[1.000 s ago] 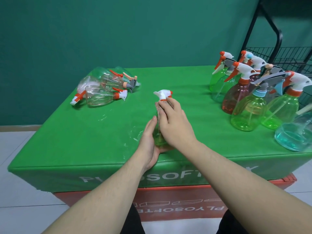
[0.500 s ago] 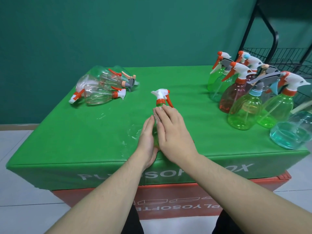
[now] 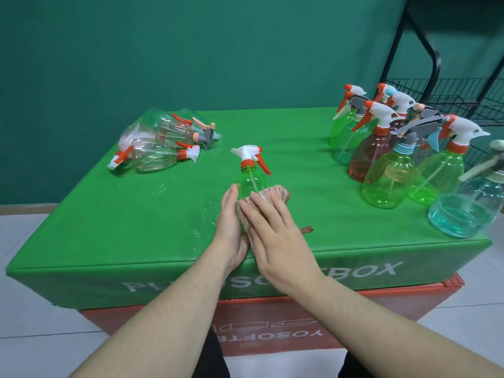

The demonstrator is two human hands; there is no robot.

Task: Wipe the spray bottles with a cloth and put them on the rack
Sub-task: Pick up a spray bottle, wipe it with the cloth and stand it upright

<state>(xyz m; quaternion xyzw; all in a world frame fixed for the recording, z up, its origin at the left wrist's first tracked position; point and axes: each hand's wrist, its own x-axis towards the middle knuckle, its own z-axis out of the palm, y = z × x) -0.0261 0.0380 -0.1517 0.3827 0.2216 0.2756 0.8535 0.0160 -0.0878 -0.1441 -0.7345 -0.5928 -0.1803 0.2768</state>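
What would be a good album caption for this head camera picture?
Two hands, left and right, press a brown cloth around a green spray bottle standing on the green table.

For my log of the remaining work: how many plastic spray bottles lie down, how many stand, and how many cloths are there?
Clear plastic spray bottles lying down: 4
Coloured spray bottles standing at right: about 9, overlapping
Green spray bottle being wiped: 1
Brown ribbed cloth: 1
Total: about 15
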